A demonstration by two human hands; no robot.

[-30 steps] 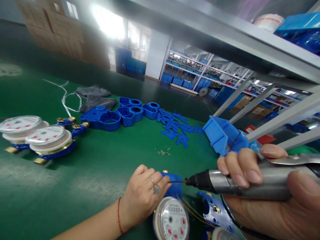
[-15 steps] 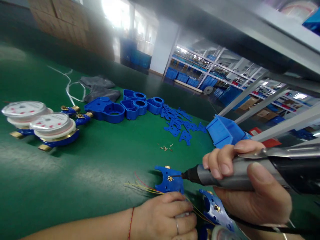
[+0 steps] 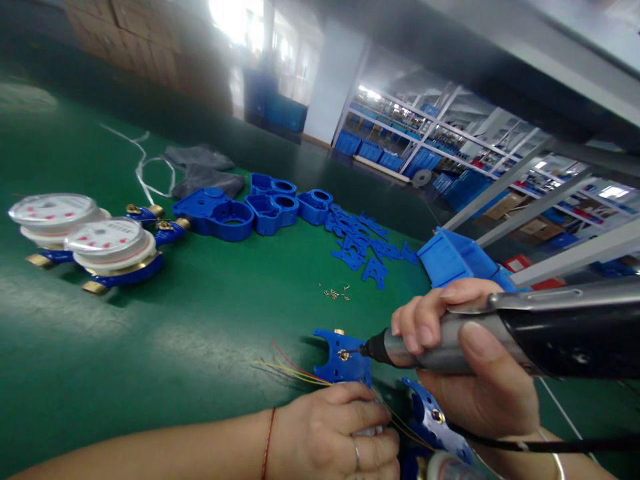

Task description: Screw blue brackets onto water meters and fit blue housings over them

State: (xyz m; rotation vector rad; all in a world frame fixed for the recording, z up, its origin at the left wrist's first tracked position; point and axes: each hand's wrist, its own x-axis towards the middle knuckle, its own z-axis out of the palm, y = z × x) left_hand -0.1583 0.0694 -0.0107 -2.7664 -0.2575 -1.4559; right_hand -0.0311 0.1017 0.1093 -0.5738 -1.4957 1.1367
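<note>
Right hand (image 3: 475,360): closed firmly round a powered screwdriver (image 3: 565,333), thumb on the near side, fingers over the top. The screwdriver's thin bit reaches to the brass fitting (image 3: 344,356) in a blue plate (image 3: 356,370); I cannot tell from here whether the tip is seated.

Left hand (image 3: 345,433): fingers bent and close together, clasping a meter (image 3: 373,431), of which only a small patch shows between them. The blue plate lies on the green tabletop (image 3: 200,340) just beyond the meter.

Change against one second ago: the left hand was then up at the plate, fingers by the bit, with the dial below in full sight. It has since come down over the dial; plate and brass fitting are now uncovered. Thin red and yellow wires (image 3: 295,375) now show fanned out to the left of the plate. Against half a second ago: both hands much the same, the bit again at the fitting; the whole scene sits slightly shifted.

Unchanged: second blue plate (image 3: 427,410) to the right of the first; loose screws (image 3: 334,293) beyond; heap of flat blue parts (image 3: 355,237) farther back; blue housings (image 3: 215,217) beside them; two finished-looking meters (image 3: 107,237) at far left; blue bin (image 3: 447,257) at right.
</note>
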